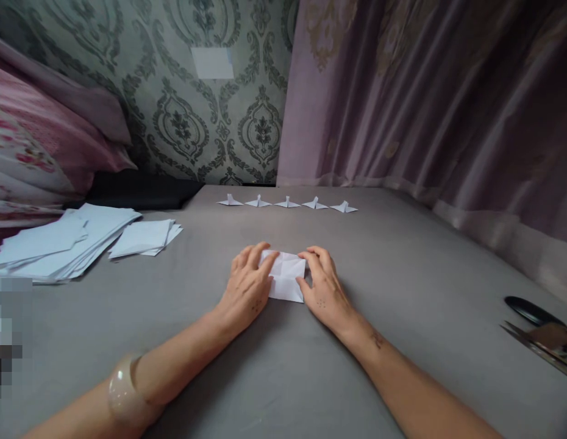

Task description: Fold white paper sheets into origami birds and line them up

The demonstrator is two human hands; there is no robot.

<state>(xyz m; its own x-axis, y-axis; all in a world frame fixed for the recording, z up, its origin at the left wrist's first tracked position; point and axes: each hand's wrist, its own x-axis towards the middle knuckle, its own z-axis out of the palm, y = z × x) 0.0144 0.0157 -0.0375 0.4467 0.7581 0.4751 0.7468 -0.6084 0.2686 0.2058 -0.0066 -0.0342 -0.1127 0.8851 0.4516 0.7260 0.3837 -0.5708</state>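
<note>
A small white square of paper with crossing crease lines lies on the grey table in front of me. My left hand is closed on its left edge, the index finger and thumb reaching over the paper. On the opposite side, my right hand holds the right edge, its curved index finger at the upper corner and its thumb lower down. The remaining fingers of both hands curl outward, partly hidden. Farther back, several folded white paper birds stand in a row.
Large white sheets are piled at the left, with a stack of smaller paper squares beside them. Open scissors and a dark oblong object lie at the right edge. Curtains hang behind the table.
</note>
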